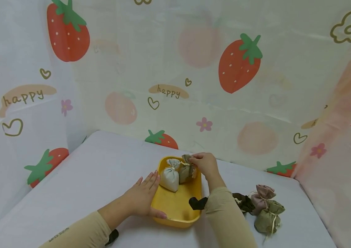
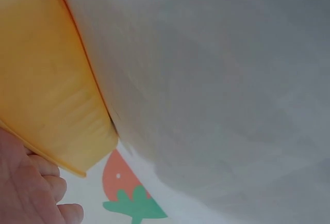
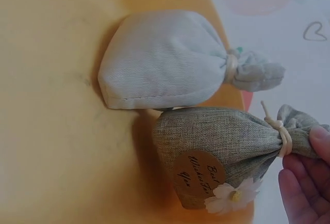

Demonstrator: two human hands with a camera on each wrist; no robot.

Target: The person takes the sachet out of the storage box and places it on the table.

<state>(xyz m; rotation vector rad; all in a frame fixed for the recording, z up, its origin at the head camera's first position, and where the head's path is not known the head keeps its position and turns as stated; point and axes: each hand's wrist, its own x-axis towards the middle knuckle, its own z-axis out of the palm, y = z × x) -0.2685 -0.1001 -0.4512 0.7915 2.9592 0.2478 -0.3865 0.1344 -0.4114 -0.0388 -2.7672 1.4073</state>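
My right hand (image 1: 207,167) pinches the gathered neck of a grey-green cloth sachet (image 3: 216,146), which has a round tag and a white flower on its front. That sachet stands inside the far end of a yellow plastic basket (image 1: 175,215). Beside it, on its left, a white cloth sachet (image 1: 170,177) leans on the basket's far wall, tied at the neck with cord. Against the basket's left rim rests my left hand (image 1: 142,194), fingers straight and thumb extended toward the near corner. In the left wrist view its fingertips (image 2: 51,185) lie along the rim.
To the right of my right forearm several more sachets sit on the white table (image 1: 116,158): a mauve one (image 1: 260,199), an olive one (image 1: 268,220) and a dark one (image 1: 243,202) partly hidden by the sleeve. A strawberry-printed curtain (image 1: 163,62) encloses the table's back and sides.
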